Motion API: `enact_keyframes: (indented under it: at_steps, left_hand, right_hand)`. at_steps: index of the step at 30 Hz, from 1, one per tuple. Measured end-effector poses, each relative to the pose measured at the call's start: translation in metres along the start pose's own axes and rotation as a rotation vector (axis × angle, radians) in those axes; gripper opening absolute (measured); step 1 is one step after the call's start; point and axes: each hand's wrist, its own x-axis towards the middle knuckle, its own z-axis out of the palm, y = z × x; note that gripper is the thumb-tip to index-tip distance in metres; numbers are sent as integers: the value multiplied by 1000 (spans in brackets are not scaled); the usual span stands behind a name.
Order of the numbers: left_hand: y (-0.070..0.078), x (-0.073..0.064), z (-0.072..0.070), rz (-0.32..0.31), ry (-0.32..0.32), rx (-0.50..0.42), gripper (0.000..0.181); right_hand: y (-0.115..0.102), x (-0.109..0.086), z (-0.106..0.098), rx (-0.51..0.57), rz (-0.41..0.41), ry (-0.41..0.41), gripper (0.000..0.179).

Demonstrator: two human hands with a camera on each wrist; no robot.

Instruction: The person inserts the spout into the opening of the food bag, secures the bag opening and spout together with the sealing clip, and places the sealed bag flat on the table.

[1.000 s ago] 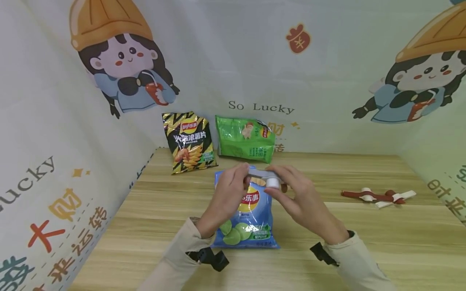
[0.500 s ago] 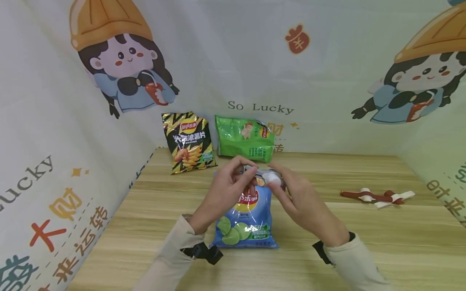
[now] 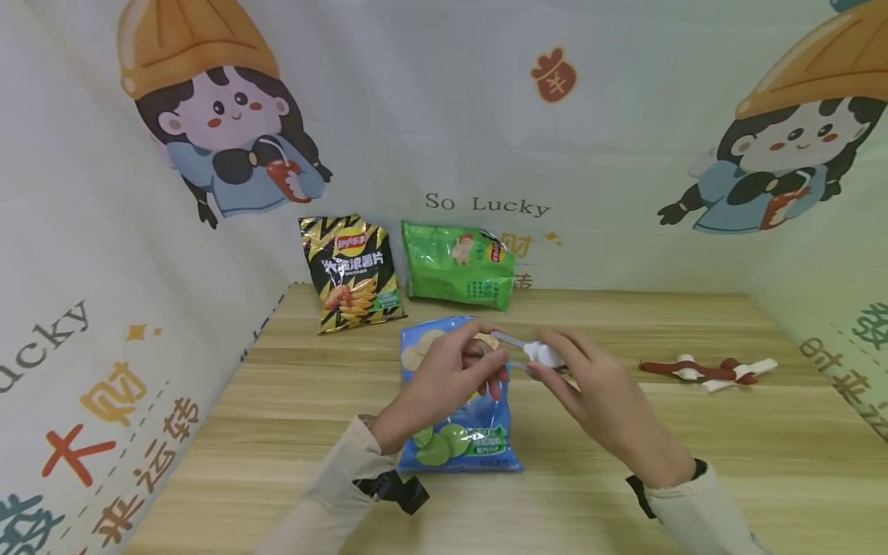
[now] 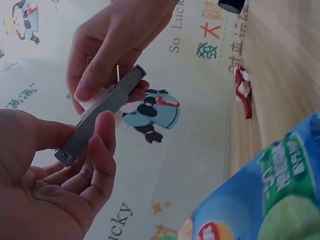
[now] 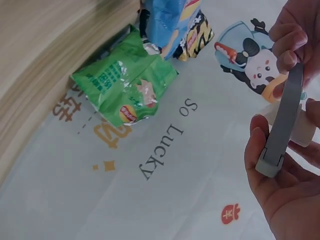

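Both hands hold a grey and white bag clip with a white spout point(image 3: 544, 354) above a blue bag of potato chips point(image 3: 454, 443) lying on the table. My left hand point(image 3: 440, 378) pinches the clip's left end between thumb and fingers. With thumb and fingertips, my right hand point(image 3: 603, 397) grips the clip around its spout. Two thin arms spread apart to the left of the spout in the head view. In the left wrist view the clip's grey bar point(image 4: 102, 117) slants between the hands. The right wrist view shows the bar point(image 5: 286, 120) nearly upright.
A black-and-yellow chip bag point(image 3: 354, 274) and a green chip bag point(image 3: 458, 266) lean against the back cloth. Red and white clips point(image 3: 708, 374) lie on the right of the wooden table point(image 3: 590, 493). Printed cloth point(image 3: 610, 154) walls surround it.
The clip's single bar has parted into two spread arms. My right hand has moved right with the spout, and my left fingers have shifted their hold. The head view has turned slightly right.
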Motion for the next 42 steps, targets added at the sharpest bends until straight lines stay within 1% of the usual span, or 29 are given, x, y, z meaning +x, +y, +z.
enact_keyframes:
  at_steps: [3,5,7,9,11,13,15,18,21,23,25,30,33,35,38,42]
  left_hand:
    - [-2,-1,6,-19,-22,-9,37]
    - [-3,-2,10,-28,-28,-20,41]
    - [-5,-3,14,-28,-37,-10,39]
    - [-6,-5,17,-13,-59,36,31]
    - [-7,-6,20,31,-88,111,22]
    - [-8,-8,23,99,-108,192,16]
    - [-9,-9,26,171,-116,259,13]
    - [-10,-10,30,251,-109,312,13]
    - [-11,-11,32,293,-93,355,15]
    - [-13,-11,33,302,-78,376,15]
    - [-15,-11,33,310,-62,391,15]
    - [-19,-10,33,333,-55,411,15]
    - [-19,-8,34,342,-57,439,15]
    - [-19,-6,35,346,-55,470,15]
    - [-20,-5,37,348,-61,516,14]
    - [-22,-7,43,348,-95,575,14]
  right_hand:
    - [4,-5,-2,-1,24,10,34]
    - [6,-7,-4,-1,45,15,32]
    - [8,-10,-5,-2,72,20,31]
    - [10,-12,-6,-5,102,21,32]
    - [11,-15,-7,-16,136,20,32]
    - [13,-17,-8,-26,170,20,31]
    - [14,-20,-10,-37,193,14,28]
    - [16,-23,-12,-55,190,1,24]
    - [18,-25,-13,-61,158,-24,24]
    - [20,-26,-12,-41,138,-41,26]
    - [21,-26,-11,3,128,-57,26]
    - [26,-28,-12,131,167,-99,25]
    - [28,-29,-15,165,183,-113,27]
    - [28,-28,-18,173,180,-99,29]
    - [29,-25,-24,167,175,-54,34]
    - [32,-23,-33,141,219,3,38]
